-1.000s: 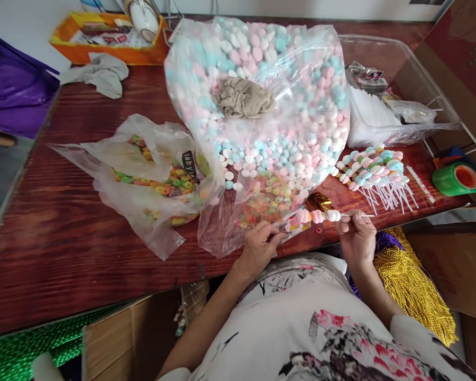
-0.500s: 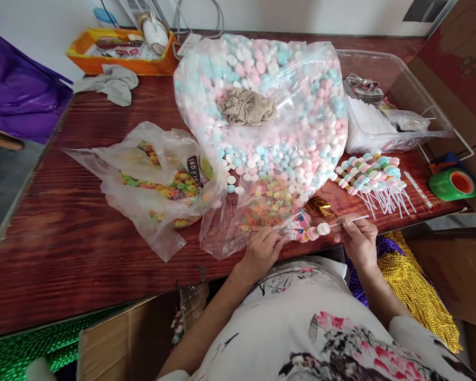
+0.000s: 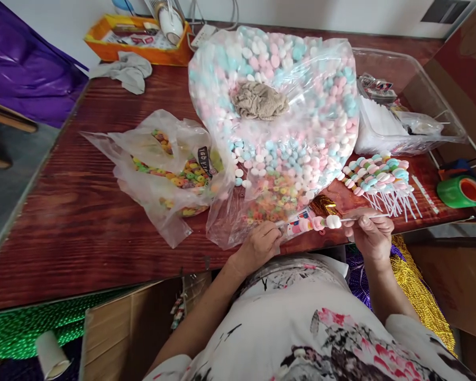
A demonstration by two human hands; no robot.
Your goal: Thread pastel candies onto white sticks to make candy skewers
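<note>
A white stick threaded with pink and white candies (image 3: 317, 223) stretches between my two hands near the table's front edge. My right hand (image 3: 371, 235) pinches the bare end of this candy skewer, its tip poking out past the fingers. At the other end, my left hand (image 3: 258, 245) is closed on a clear printed bag (image 3: 295, 222) that lies around or against the candies; which of these I cannot tell. Just behind the skewer are gold twist ties (image 3: 323, 203). To the right lies a stack of finished candy skewers (image 3: 376, 174) with white sticks.
A big clear bag of pastel candies (image 3: 277, 148) with a brown cloth (image 3: 259, 100) on top fills the middle. Left of it is an open bag of ring candies (image 3: 174, 174). A clear plastic bin (image 3: 412, 138), green tape roll (image 3: 460, 190) and orange box (image 3: 143, 55) stand around.
The view has shifted, so the table appears further right. My right hand has moved slightly away from my left, and the skewer now lies straighter and more level.
</note>
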